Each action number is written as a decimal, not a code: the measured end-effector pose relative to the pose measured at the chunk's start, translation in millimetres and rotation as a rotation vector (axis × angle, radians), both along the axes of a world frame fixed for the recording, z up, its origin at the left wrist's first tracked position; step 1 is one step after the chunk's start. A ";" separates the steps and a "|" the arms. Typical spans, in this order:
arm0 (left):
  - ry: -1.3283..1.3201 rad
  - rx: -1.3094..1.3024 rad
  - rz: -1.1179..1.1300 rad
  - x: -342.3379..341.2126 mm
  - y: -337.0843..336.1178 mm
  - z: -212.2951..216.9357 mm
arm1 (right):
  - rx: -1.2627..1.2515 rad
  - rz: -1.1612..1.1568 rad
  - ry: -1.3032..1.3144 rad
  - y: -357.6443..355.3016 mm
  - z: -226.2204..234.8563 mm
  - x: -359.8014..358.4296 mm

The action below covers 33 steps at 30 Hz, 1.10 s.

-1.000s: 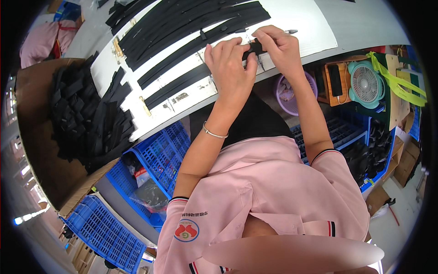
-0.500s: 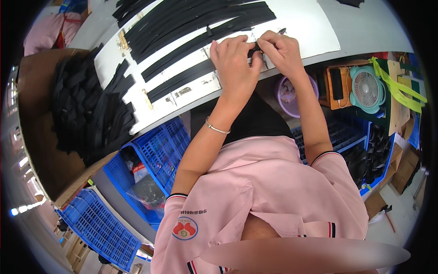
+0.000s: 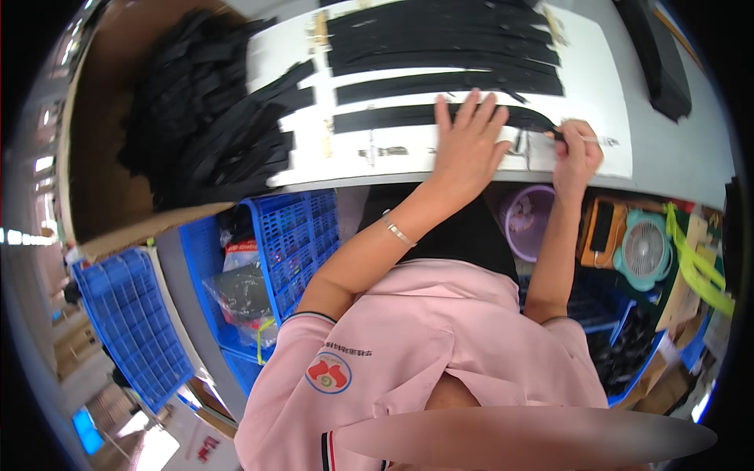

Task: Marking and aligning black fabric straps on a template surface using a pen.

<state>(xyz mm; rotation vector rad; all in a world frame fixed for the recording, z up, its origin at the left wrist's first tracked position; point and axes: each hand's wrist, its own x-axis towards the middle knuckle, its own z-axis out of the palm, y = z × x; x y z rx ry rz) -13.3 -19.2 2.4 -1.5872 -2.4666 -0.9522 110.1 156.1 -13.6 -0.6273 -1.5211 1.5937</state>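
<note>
Workroom: grey counter [image 3: 667, 157] crossing the top of the view, a white board [image 3: 605, 86] lying on it; at the left, an open cardboard box [image 3: 102, 137] heaped with loose black strips [image 3: 196, 102]

Below the counter: blue crates [image 3: 298, 243] at the left, a purple basket [image 3: 542, 235] and a small teal fan [image 3: 646, 251] at the right

Black strip [image 3: 385, 118]: long, narrow and flat on the white board, nearer the person than a block of parallel strips [image 3: 440, 39]; its right end bends down toward the right hand [image 3: 577, 161]

Left hand [image 3: 467, 153]: palm down, fingers spread over the middle of the black strip, gripping nothing

Right hand: fingers closed around a slim, light pen-like tool [image 3: 597, 140] that sticks out to the right; whether they also pinch the end of the black strip, I cannot tell

Handling: judging by its look, the black strip is light, soft and bendy, unlikely to break but easily pulled askew; best held flat at the middle and taken by its right end

Edges and room: a band of white board shows between the black strip and the counter's near edge; grey counter stretches beyond the board's right edge, while the cardboard box wall limits sideways movement at the left
</note>
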 end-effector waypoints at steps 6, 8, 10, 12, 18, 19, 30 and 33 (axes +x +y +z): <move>0.018 0.092 -0.039 -46.3 30.5 -10.9 | 0.019 0.008 0.027 -3.5 -0.4 -6.5; -0.051 0.140 -0.033 -45.5 24.4 -5.6 | 0.046 -0.029 -0.050 -0.4 0.2 -4.0; -0.088 0.261 -0.001 -44.0 5.7 0.6 | 0.050 -0.035 -0.082 -0.1 1.4 -4.5; -0.064 0.384 0.069 -48.7 -33.2 15.7 | 0.070 -0.052 -0.156 -1.0 3.4 -4.8; 0.323 0.207 0.676 -112.6 -149.9 37.8 | 0.121 -0.099 -0.078 -10.3 7.2 -14.7; 0.375 0.187 0.752 -129.3 -167.1 29.3 | 0.105 -0.131 -0.039 -13.2 9.7 -18.3; -0.254 0.124 0.124 -82.5 -80.3 24.6 | 0.124 -0.223 -0.170 -48.1 25.6 -8.8; -0.248 0.141 -0.009 -43.8 -34.3 22.2 | 0.507 -0.198 -0.245 -65.6 8.8 -3.1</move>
